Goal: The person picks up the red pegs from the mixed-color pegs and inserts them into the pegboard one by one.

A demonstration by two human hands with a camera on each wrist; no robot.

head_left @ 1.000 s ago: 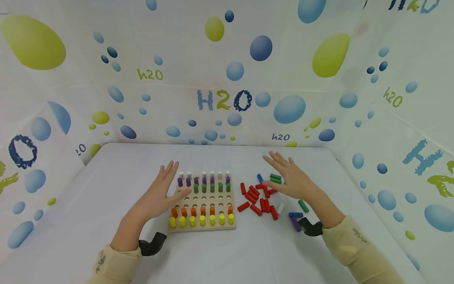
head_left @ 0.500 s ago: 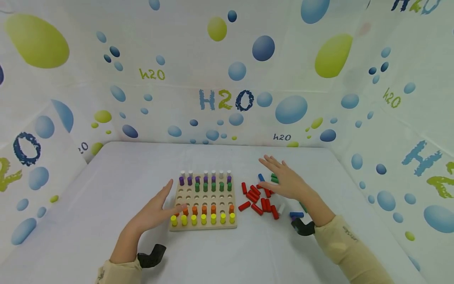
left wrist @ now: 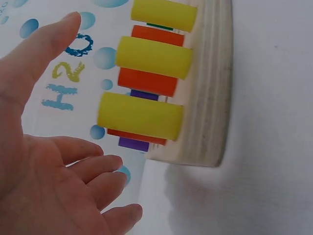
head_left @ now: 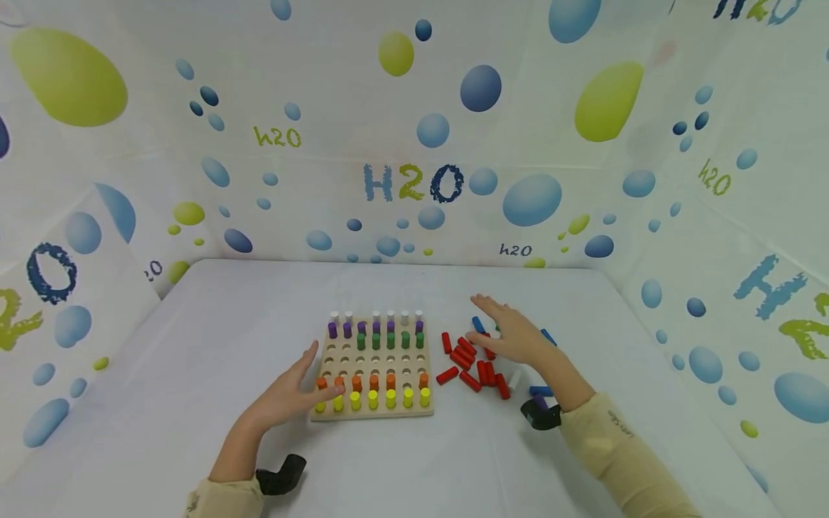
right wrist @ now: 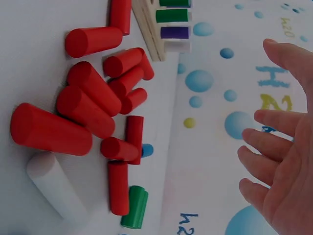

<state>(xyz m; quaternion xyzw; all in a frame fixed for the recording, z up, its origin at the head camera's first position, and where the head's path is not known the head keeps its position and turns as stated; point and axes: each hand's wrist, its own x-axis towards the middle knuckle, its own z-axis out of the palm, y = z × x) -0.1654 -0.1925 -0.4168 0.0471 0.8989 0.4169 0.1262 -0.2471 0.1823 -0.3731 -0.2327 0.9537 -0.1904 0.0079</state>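
Note:
A wooden peg board [head_left: 372, 415] lies left of the middle of the table, with upright rows of white, purple, green, orange and yellow pegs [head_left: 373, 399]. My left hand [head_left: 281, 399] hovers at its left front corner, fingers extended, thumb overlapping the front rows in the head view; its palm holds nothing in the left wrist view. Over the loose pegs to the right hovers my right hand [head_left: 518, 338], fingers spread and palm bare. Beneath and beside it lie several red pegs [head_left: 470, 381]. The right wrist view shows a white peg [right wrist: 56, 186] and green pegs [right wrist: 134, 207] among them.
A blue peg [head_left: 540, 391] lies near the right wrist, and another blue peg [head_left: 478, 324] behind the red ones. Black wrist mounts [head_left: 281, 475] hang below both forearms. A printed curtain [head_left: 414, 129] stands behind the white table [head_left: 414, 467] and along its sides.
My left hand has come down and back toward the board's front left corner. The right hand has shifted a little left and lower over the loose pegs. The pegs have not moved.

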